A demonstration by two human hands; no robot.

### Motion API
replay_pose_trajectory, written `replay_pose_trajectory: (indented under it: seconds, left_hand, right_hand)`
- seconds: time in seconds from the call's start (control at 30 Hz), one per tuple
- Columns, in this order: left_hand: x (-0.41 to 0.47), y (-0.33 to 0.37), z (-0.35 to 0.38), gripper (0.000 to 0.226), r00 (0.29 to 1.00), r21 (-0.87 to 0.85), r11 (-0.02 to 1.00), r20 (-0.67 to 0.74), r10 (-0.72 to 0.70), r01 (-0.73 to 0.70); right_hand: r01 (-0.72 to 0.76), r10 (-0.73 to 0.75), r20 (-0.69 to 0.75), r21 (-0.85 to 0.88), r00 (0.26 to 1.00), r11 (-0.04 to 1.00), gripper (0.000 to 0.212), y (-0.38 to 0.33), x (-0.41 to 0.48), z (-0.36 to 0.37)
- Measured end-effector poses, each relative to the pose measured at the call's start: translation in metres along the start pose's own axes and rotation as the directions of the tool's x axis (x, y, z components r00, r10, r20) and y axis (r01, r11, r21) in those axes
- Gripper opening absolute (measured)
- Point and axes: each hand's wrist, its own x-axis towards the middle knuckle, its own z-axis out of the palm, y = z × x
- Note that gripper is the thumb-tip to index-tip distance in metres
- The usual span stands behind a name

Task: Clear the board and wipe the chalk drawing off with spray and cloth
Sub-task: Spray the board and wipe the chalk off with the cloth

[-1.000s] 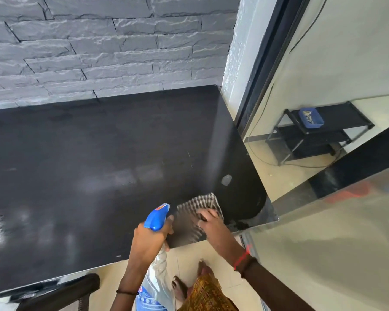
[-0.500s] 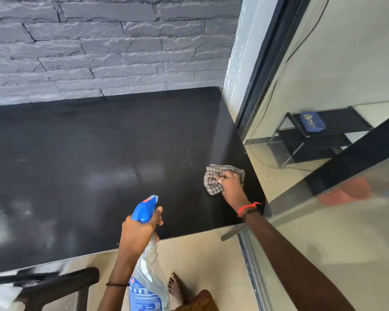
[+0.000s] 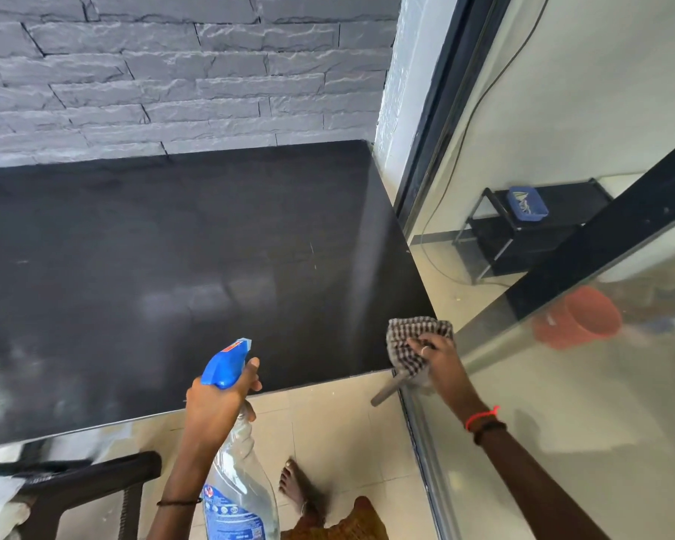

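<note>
At lower centre-right, the right hand bunches the checked cloth under curled fingers, on the near right corner of the black board. The left hand, at lower centre, is wrapped round the neck of the spray bottle, its blue nozzle head over the board's near edge. How full the clear bottle is cannot be made out, and its base is cut off at the bottom. At right, a blue tray holds something indistinct. Pale smears mark the board's lower left.
</note>
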Motion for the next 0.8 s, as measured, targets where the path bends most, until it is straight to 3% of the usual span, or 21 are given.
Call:
replay_pose_trajectory:
  seconds: [0.03, 0.17, 0.33, 0.43, 0.5, 0.57, 0.7, 0.8]
  left_hand:
    - [0.000, 0.000, 0.000, 0.017, 1.000, -0.008, 1.000, -0.003, 0.004, -0.004]
    - [0.001, 0.003, 0.000, 0.017, 1.000, -0.013, 0.999, 0.000, 0.030, -0.030]
    - [0.015, 0.009, -0.002, 0.019, 0.999, -0.028, 0.999, -0.021, 0.041, -0.041]
    - [0.028, 0.015, -0.004, 0.020, 0.999, -0.059, 0.998, -0.033, 0.032, -0.034]
    - [0.040, 0.022, -0.006, 0.018, 0.999, -0.092, 0.995, -0.035, 0.024, -0.027]
    - [0.053, 0.028, -0.008, 0.017, 0.999, -0.107, 0.994, -0.038, 0.029, -0.033]
    - [0.071, 0.037, -0.016, 0.018, 0.997, -0.092, 0.994, -0.048, 0.059, -0.063]
    - [0.078, 0.043, -0.018, 0.016, 0.997, -0.099, 0.993, -0.038, 0.062, -0.066]
  right_hand:
    - [-0.045, 0.044, -0.040, -0.013, 0.998, 0.999, 0.040, 0.007, 0.012, -0.008]
    - [-0.049, 0.041, -0.091, -0.090, 0.995, 0.995, 0.059, -0.003, 0.070, -0.013]
    - [0.062, -0.061, -0.104, 0.006, 0.993, 0.998, 0.035, -0.082, 0.090, 0.009]
    - [0.221, -0.221, -0.061, -0.002, 0.973, 0.975, 0.057, -0.104, 0.063, 0.037]
    - [0.252, -0.252, 0.021, -0.023, 0.968, 0.967, 0.073, -0.094, 0.037, 0.050]
    - [0.245, -0.243, 0.045, -0.038, 0.969, 0.969, 0.077, -0.073, 0.014, 0.050]
    - [0.112, -0.117, -0.118, -0.051, 0.986, 0.992, 0.077, -0.008, -0.009, 0.033]
    - [-0.020, 0.026, -0.128, 0.048, 0.991, 0.999, 0.057, 0.011, 0.018, 0.007]
